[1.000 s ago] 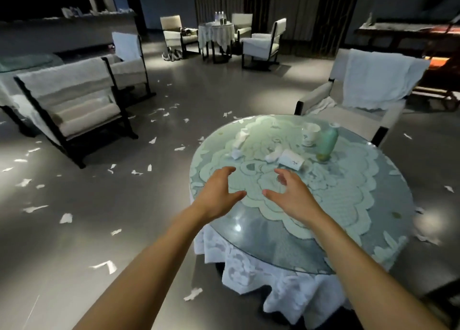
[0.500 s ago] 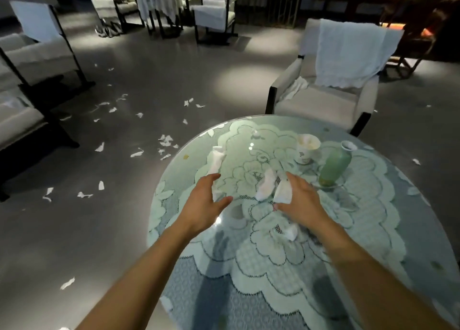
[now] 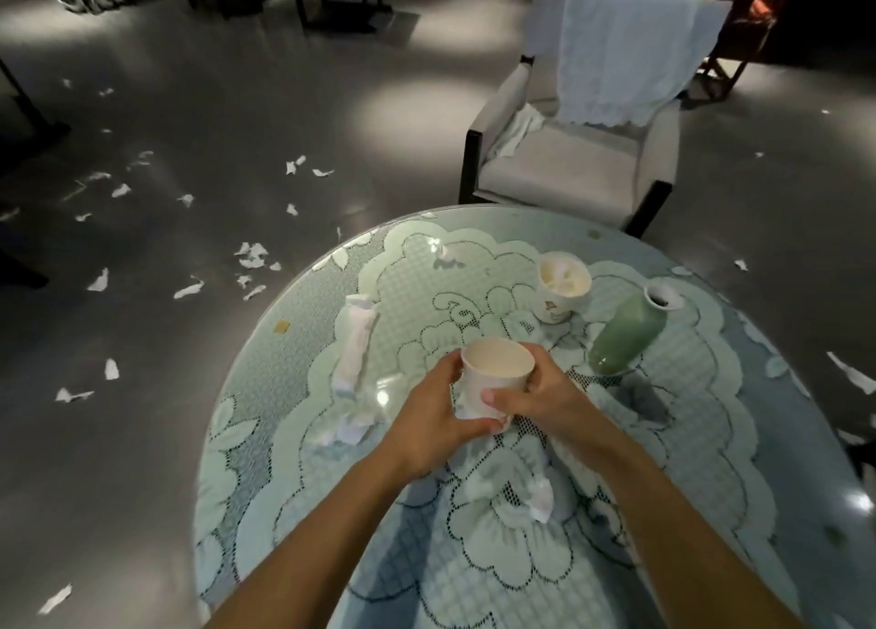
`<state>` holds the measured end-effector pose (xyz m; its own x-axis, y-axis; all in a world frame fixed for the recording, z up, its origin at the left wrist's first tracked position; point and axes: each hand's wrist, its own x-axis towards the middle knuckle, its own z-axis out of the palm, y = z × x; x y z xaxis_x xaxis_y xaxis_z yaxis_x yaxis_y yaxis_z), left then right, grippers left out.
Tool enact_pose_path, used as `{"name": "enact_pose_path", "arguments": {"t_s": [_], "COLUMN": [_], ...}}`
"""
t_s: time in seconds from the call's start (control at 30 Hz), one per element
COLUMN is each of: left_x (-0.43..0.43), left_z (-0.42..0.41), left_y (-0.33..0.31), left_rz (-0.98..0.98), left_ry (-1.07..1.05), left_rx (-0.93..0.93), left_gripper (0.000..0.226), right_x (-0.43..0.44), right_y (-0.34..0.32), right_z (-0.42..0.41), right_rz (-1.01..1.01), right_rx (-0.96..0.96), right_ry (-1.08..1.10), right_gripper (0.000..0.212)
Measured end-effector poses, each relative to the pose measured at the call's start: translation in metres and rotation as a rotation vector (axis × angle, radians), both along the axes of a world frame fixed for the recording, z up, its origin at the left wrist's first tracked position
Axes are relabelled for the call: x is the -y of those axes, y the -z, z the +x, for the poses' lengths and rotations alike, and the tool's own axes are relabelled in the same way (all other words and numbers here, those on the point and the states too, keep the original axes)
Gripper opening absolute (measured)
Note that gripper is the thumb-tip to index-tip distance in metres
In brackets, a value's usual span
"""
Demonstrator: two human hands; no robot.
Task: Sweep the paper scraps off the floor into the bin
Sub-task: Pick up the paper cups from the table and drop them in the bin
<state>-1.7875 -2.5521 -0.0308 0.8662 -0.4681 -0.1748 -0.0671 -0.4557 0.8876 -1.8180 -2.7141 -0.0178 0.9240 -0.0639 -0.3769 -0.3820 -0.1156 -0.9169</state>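
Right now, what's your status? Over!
Left hand, right hand both grip a paper cup over the round table. Paper scraps litter the floor, unswept. No bin in sight.

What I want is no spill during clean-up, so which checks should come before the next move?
1. Grip on the paper cup: ok; the left hand and right hand both curl round it.
2. Cup contents: ok; the inside looks empty.
3. Green vase out of the way: ok; it stands apart from the right hand.
4. Table cleared: not ok; crumpled tissue lies left of the hands.
5. Floor cleared: not ok; paper scraps lie scattered left of the table.
6. Reach to the bin: cannot tell; none in view.
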Motion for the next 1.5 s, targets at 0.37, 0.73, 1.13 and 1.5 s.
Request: {"name": "enact_pose_path", "arguments": {"t_s": [0.37, 0.73, 1.13, 1.5], "left_x": [-0.045, -0.141, -0.160, -0.179], "left_z": [0.029, 0.003, -0.081, -0.053], "left_y": [0.009, 0.013, 0.041, 0.014], "left_rz": [-0.100, 0.006, 0.080, -0.065], "left_ry": [-0.341, -0.634, -0.338, -0.541], "left_rx": [0.092, 0.093, 0.011, 0.237], "left_gripper": [0.069, 0.100, 0.090, 0.056], "right_x": [0.031, 0.004, -0.087, -0.033], "right_y": [-0.006, -0.009, 0.004, 0.069], "right_z": [0.110, 0.101, 0.017, 0.015], "right_rz": [-0.857, -0.770, -0.663, -0.926], "right_rx": [0.114, 0.061, -0.018, 0.019], "right_ry": [0.346, 0.222, -0.275, -0.065], "right_gripper": [0.098, 0.085, 0.094, 0.036]}}
